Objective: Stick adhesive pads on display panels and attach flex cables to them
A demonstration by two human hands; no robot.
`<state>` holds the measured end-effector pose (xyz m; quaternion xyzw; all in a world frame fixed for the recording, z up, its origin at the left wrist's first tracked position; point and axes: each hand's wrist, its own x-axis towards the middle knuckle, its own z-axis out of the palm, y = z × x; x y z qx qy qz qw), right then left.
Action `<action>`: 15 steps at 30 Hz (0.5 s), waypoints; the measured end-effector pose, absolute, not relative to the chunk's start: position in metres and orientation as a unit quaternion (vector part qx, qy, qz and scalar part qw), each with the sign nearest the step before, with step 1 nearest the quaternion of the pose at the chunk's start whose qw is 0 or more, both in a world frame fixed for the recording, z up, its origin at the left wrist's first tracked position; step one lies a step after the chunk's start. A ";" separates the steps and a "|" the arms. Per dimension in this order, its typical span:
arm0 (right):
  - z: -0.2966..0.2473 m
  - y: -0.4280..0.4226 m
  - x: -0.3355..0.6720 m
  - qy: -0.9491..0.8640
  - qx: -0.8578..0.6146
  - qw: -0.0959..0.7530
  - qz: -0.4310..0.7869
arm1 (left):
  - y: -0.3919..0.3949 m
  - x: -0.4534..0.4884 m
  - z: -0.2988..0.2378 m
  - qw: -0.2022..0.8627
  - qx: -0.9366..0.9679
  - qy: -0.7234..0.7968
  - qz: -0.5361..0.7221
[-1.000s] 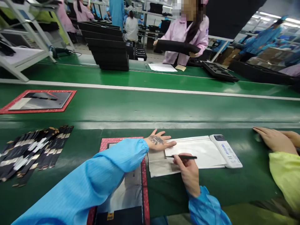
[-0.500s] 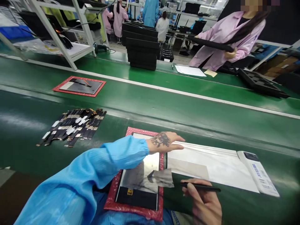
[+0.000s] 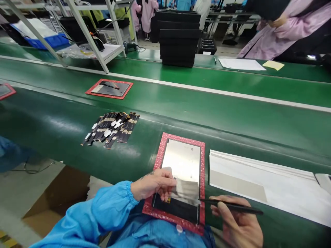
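Note:
A red-framed tray (image 3: 161,153) with a shiny metal panel (image 3: 182,160) lies at the near edge of the green belt. My left hand (image 3: 155,184) pinches the left edge of a grey film piece (image 3: 187,192) over the panel's lower end. My right hand (image 3: 239,224) holds thin black tweezers (image 3: 232,206), whose tip touches the film's right edge. A stack of white sheets (image 3: 261,181) lies to the right of the tray.
A pile of black flex strips (image 3: 111,128) lies to the left on the belt. Farther off are another red tray (image 3: 109,88), stacked black trays (image 3: 178,46), papers (image 3: 241,64) and a person in pink (image 3: 284,31). A cardboard box (image 3: 59,194) sits on the floor.
My left hand has pulled back from the white sheets to the tray's lower end and taken the film's edge. The view swung left and down.

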<state>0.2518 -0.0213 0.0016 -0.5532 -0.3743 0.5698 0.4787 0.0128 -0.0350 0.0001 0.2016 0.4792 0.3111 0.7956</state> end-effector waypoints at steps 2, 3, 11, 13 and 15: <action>0.006 -0.024 0.250 -0.384 -0.547 0.482 0.567 | -0.035 0.012 -0.001 0.797 0.193 0.472 0.323; 0.008 -0.026 0.249 -0.387 -0.546 0.485 0.562 | -0.036 0.012 -0.001 0.799 0.189 0.469 0.324; 0.019 -0.040 0.244 -0.379 -0.577 0.493 0.529 | -0.044 0.017 -0.006 0.791 0.197 0.464 0.346; 0.016 -0.038 0.244 -0.383 -0.574 0.490 0.533 | -0.047 0.017 -0.006 0.767 0.235 0.486 0.347; 0.010 -0.032 0.247 -0.381 -0.561 0.491 0.547 | -0.050 0.013 -0.003 0.684 0.315 0.552 0.357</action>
